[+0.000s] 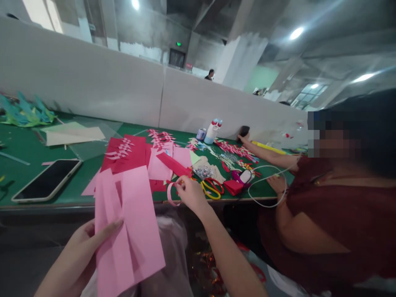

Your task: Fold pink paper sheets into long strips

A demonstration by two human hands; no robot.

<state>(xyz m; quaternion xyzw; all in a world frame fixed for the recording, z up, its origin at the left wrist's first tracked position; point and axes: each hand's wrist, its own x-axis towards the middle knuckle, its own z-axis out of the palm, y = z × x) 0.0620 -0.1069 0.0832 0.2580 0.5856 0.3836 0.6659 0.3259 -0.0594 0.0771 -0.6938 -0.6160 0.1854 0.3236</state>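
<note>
My left hand (83, 247) is closed on a folded sheet of pink paper (142, 222), the thumb pressing across its front over my lap. A lengthwise fold stands up along the sheet. At the table's front edge my right hand (193, 194) pinches a narrow curled strip of pink paper (170, 196) between thumb and fingers. Scissors with yellow and red handles (212, 189) lie just right of that hand. Beyond it are a red paper strip (173, 164) and pink sheets (159, 167). Woven red-and-white paper pieces (120, 150) rest on red paper (136, 150).
A phone (48, 179) lies on the green table (18, 156) at left. Blue-green paper pieces (24, 111) are behind it. A white bottle (212, 133) stands near the partition (123, 86). At right, a seated person (334, 231) reaches toward a dark object (244, 132); a white cable (262, 204) loops nearby.
</note>
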